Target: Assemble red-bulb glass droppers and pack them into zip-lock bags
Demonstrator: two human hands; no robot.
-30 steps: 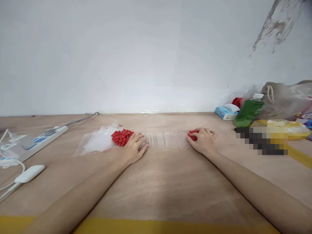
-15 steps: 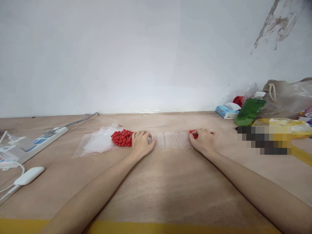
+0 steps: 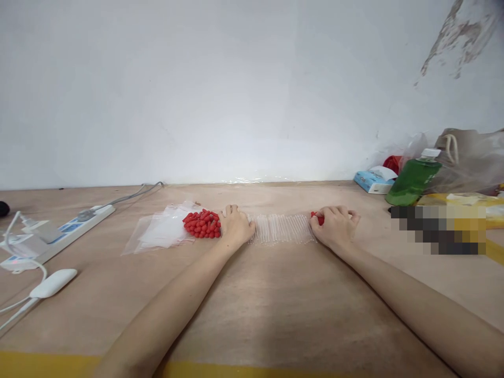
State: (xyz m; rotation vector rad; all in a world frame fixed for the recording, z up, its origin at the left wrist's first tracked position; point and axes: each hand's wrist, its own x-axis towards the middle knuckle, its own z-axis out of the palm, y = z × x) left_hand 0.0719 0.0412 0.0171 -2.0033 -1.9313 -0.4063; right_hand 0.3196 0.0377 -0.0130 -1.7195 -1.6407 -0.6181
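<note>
A row of thin clear plastic tubes (image 3: 281,229) lies side by side on the wooden table (image 3: 252,304). My left hand (image 3: 235,227) rests curled at the row's left end, fingers closed over the first tubes. Just left of it sits a pile of small red caps (image 3: 202,223). My right hand (image 3: 334,224) is closed at the row's right end, with red caps (image 3: 317,217) showing under its fingers.
Clear plastic bags (image 3: 159,231) lie left of the red pile. A power strip (image 3: 59,231) with plugs and a white adapter (image 3: 53,282) sit far left. A green bottle (image 3: 413,178), tissue pack (image 3: 372,181) and bags (image 3: 468,157) crowd the right.
My left hand has curled from flat fingers into a closed grip and slid right along the tube row. The row looks pushed shorter. My right hand has stayed put.
</note>
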